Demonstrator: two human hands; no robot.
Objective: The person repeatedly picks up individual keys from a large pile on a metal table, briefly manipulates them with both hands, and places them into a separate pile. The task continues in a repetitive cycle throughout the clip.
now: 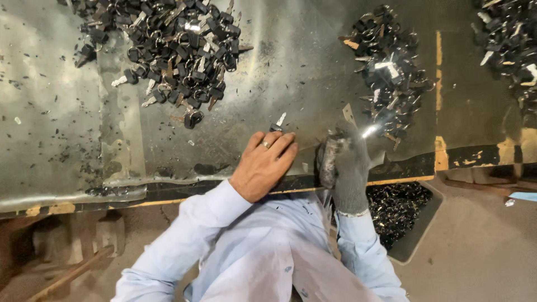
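Note:
My left hand (pixel 264 164) is bare, wears a ring, and lies fingers-down on the metal tabletop (pixel 67 123) near its front edge. It pins a small black-headed key (pixel 278 124), whose tip pokes out past the fingertips. Just to its right, my right hand (pixel 345 168) wears a dirty grey glove and is clenched. A thin flat metal piece (pixel 349 114) sticks up out of the fist, with a bright glint beside it. What else the glove holds is hidden.
A large pile of black-headed keys (pixel 173 45) lies at the back left. A second pile (pixel 389 72) is at the back right and a third (pixel 509 33) in the far right corner. Below the table edge stands a bin of dark scraps (pixel 398 208). Small black chips litter the sheet.

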